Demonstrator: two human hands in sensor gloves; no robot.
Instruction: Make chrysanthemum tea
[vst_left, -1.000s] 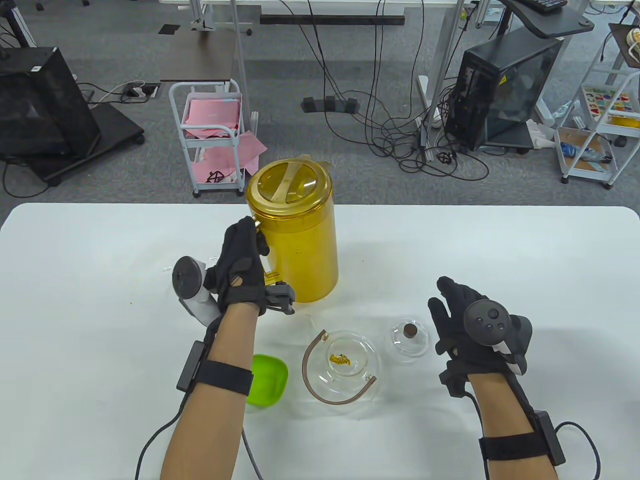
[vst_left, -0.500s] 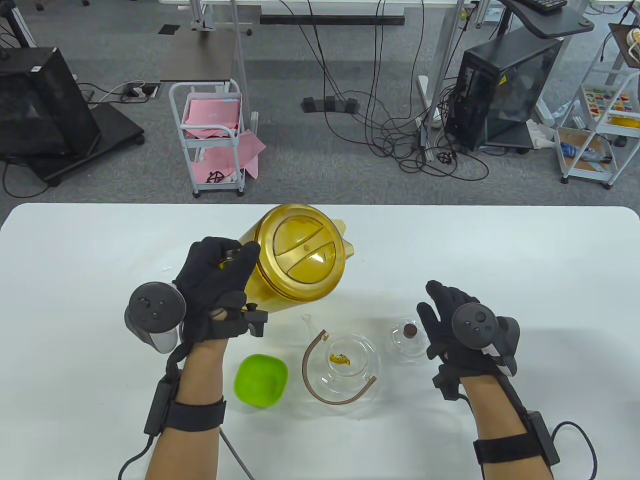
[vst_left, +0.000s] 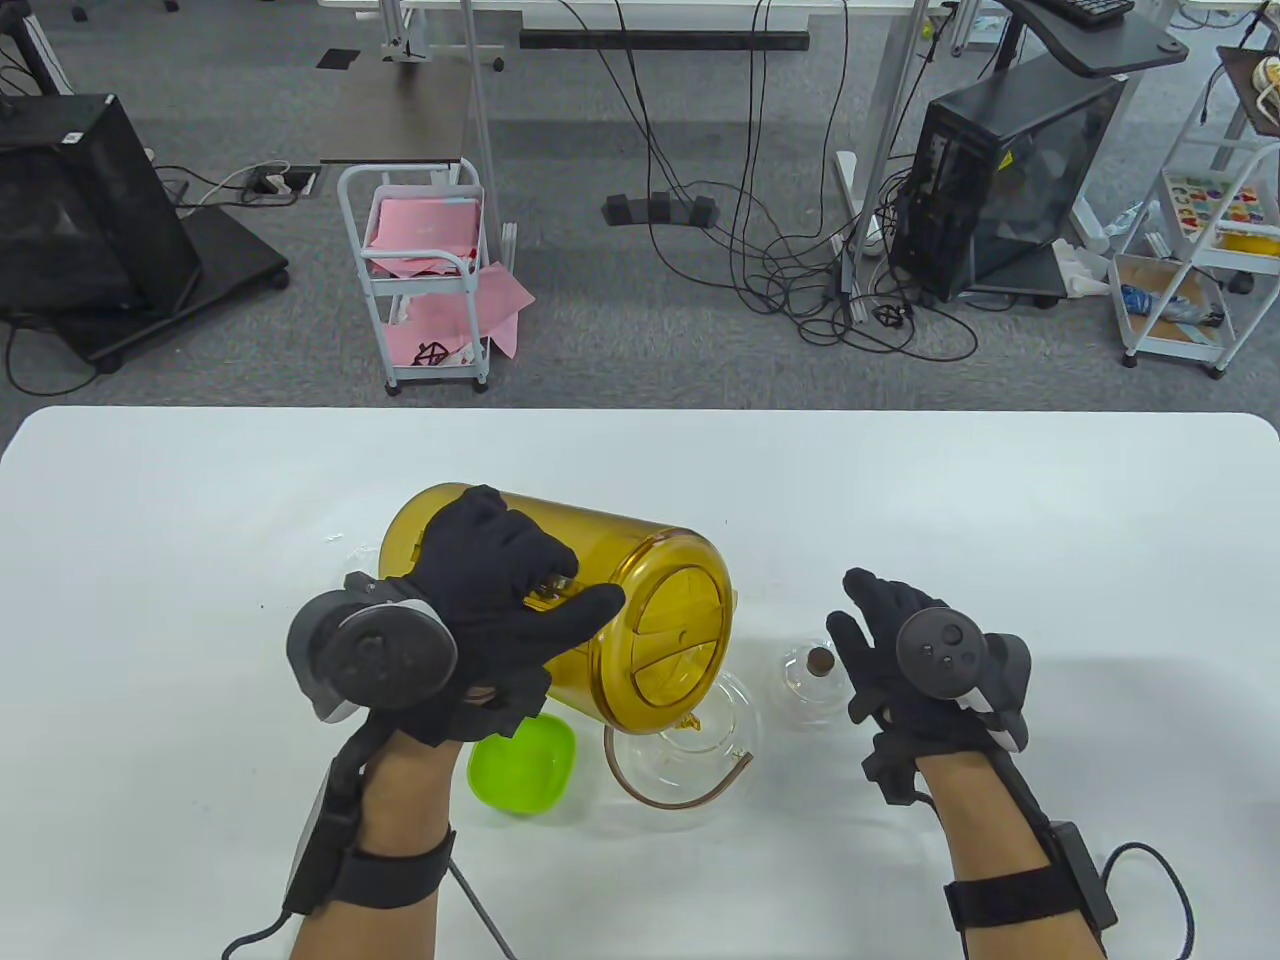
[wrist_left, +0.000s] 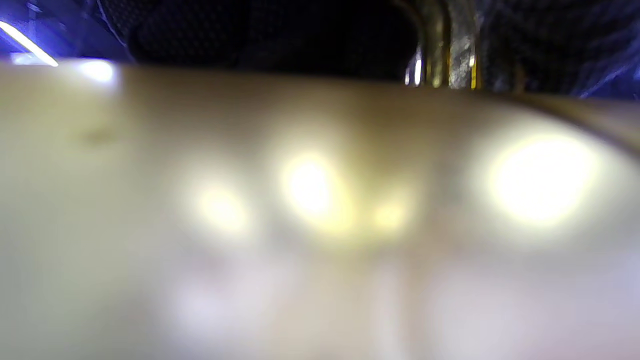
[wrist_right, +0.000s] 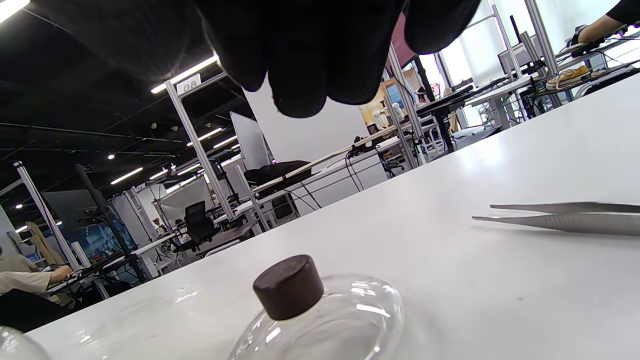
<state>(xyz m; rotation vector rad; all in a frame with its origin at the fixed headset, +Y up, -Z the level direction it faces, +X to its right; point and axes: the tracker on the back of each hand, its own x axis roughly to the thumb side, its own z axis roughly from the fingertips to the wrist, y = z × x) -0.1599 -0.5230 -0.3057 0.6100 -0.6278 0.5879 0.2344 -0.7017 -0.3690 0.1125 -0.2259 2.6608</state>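
Note:
A yellow translucent pitcher (vst_left: 660, 590) is off the table and tipped on its side, its lid facing me and its spout low over the glass teapot (vst_left: 738, 722). My left hand (vst_left: 545, 590) grips the pitcher's handle, fingers curled round it. The pitcher hides the flowers in the teapot, and no stream of water shows. In the left wrist view the pitcher's blurred wall (wrist_left: 320, 210) fills the frame. The teapot's glass lid (vst_left: 815, 680) with its brown knob (wrist_right: 289, 286) lies to the teapot's right. My right hand (vst_left: 870, 625) hovers beside the lid with fingers spread, holding nothing.
A green bowl (vst_left: 525, 765) sits left of the teapot, under my left wrist. Metal tweezers (wrist_right: 565, 215) lie on the white table (vst_left: 1050, 520) to the right of the lid. Past the table's far edge stand a white cart and desks.
The pitcher went from upright on the table to lifted and tipped sideways, coming nearer and over the teapot. My left hand rolled with it. The right hand drifted slightly left.

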